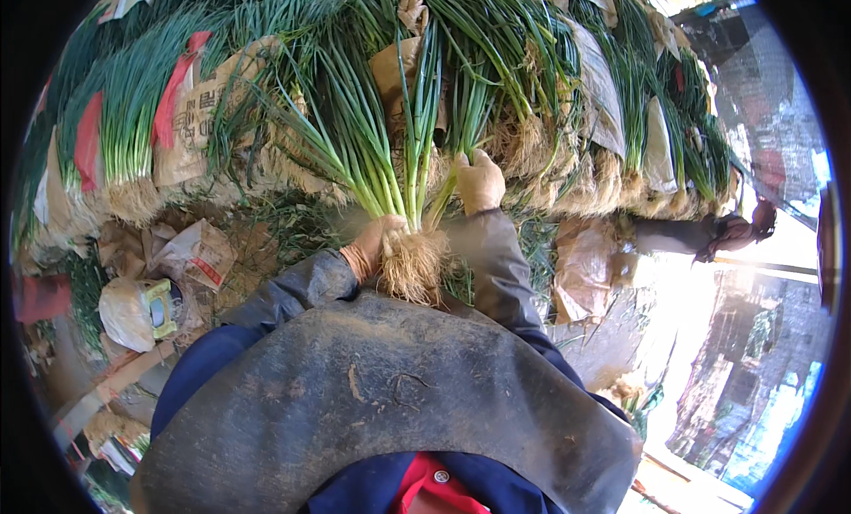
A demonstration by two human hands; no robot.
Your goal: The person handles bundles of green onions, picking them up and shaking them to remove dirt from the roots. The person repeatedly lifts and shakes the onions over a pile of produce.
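Note:
A bunch of green onions (392, 182) fans out in front of me, leaves away from me and pale bushy roots (413, 265) towards my dark apron (392, 374). My left hand (374, 246) is closed around the white lower stalks, just above the roots, from the left side. At the right of the bunch, my right hand (481, 183) grips a green onion stalk (447, 193) between thumb and fingers. That stalk leans into the bunch; whether it is part of it I cannot tell. Both forearms are in dark sleeves.
Rows of green onions (126, 142) with printed paper sacking (193, 125) stretch across the far side. Loose leaves and crumpled paper (196, 251) litter the ground. A yellow-framed object (161, 308) in clear plastic lies at left, and a crumpled sack (583, 268) at right.

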